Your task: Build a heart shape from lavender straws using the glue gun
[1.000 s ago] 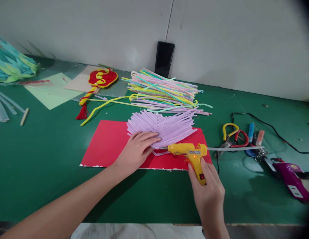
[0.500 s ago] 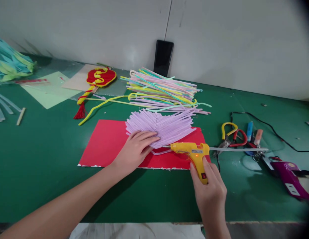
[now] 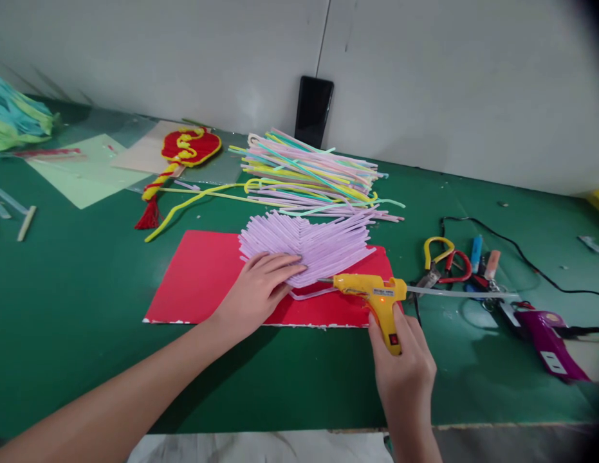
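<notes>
A fan of lilac pipe cleaners [image 3: 323,247], joined in V-shaped rows, lies on a red board [image 3: 197,276]. My left hand [image 3: 263,283] rests on its lower left part, fingers stretched out flat. My right hand [image 3: 406,360] grips the handle of a yellow glue gun [image 3: 364,285], whose small orange light glows. The nozzle points left, along the fan's lower right edge; whether it touches is too small to tell. A clear glue stick [image 3: 458,294] juts from the gun's back. Just below the fan, a bent lilac pipe cleaner [image 3: 311,296] lies on the board, partly behind my left fingers.
Behind the board lies a heap of coloured pipe cleaners [image 3: 309,170], with a black phone [image 3: 314,110] leaning on the wall. A red and yellow fan-shaped ornament [image 3: 190,146] lies left. Pliers [image 3: 437,260], a black cord [image 3: 514,247] and a purple object [image 3: 550,341] lie right.
The glue gun has moved slightly right along the fan's lower edge. My left hand stays in place on the fan. The whole view has shifted a little.
</notes>
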`<state>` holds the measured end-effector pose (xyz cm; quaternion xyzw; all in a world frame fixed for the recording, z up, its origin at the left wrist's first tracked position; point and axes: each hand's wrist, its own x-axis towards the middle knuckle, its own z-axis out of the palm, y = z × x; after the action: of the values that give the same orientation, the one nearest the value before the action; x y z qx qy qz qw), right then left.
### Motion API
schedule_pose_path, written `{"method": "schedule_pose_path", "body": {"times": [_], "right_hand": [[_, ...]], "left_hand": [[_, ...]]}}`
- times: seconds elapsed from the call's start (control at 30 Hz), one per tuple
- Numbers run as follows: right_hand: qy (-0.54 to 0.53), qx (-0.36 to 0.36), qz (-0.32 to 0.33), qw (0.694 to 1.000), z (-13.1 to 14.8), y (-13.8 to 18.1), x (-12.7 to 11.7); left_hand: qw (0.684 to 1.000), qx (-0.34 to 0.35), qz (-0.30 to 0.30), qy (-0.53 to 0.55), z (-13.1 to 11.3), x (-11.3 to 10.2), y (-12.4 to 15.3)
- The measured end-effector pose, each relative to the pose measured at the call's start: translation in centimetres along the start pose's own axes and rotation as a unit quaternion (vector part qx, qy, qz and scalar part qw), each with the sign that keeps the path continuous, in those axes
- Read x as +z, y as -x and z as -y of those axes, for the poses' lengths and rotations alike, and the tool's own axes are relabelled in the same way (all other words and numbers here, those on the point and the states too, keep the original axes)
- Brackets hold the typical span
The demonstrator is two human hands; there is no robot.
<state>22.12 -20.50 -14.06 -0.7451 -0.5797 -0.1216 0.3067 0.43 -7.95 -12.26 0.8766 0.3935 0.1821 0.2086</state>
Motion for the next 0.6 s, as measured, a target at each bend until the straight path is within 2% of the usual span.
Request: {"method": "schedule_pose_path", "body": {"times": [0.6], "right_hand": [[0.008,0.018,0.007,1.0,-0.61,-0.14,-0.18]], "left_hand": [[1.0,-0.001,0.001,0.004,0.12,0.03,0.14]]}}
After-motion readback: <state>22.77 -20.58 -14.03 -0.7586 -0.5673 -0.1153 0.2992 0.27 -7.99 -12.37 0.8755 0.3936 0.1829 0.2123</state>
